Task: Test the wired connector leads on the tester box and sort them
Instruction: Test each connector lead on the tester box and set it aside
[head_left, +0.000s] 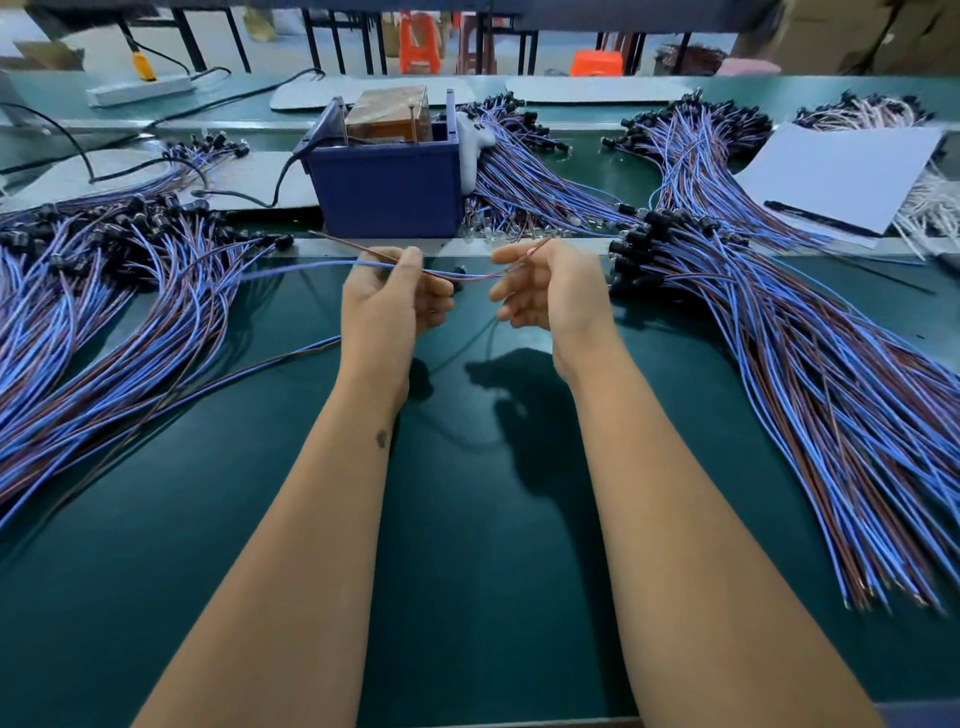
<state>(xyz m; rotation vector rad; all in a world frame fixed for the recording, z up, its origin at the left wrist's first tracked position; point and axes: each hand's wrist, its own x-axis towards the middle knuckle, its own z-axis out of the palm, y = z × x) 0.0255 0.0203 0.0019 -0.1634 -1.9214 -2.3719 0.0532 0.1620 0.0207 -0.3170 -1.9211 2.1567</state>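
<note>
Two hands met over the green bench: your left hand (397, 299) pinched a blue-and-brown lead (311, 267) trailing toward the left pile (93, 291), while your right hand (545, 288) curled round its bare ends (blurred), just before the tester box (387, 166). Separating the two ends and seating each squarely looked wisest, with the right pile (779, 322) beyond.

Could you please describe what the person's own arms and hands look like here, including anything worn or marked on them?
Both forearms are bare right down to the bottom edge of the picture: no sleeves, gloves, watch or bracelet show. The left hand and right hand wear no rings that I can make out. The only marking is a small dark mark on the left forearm, just below the wrist.
</note>
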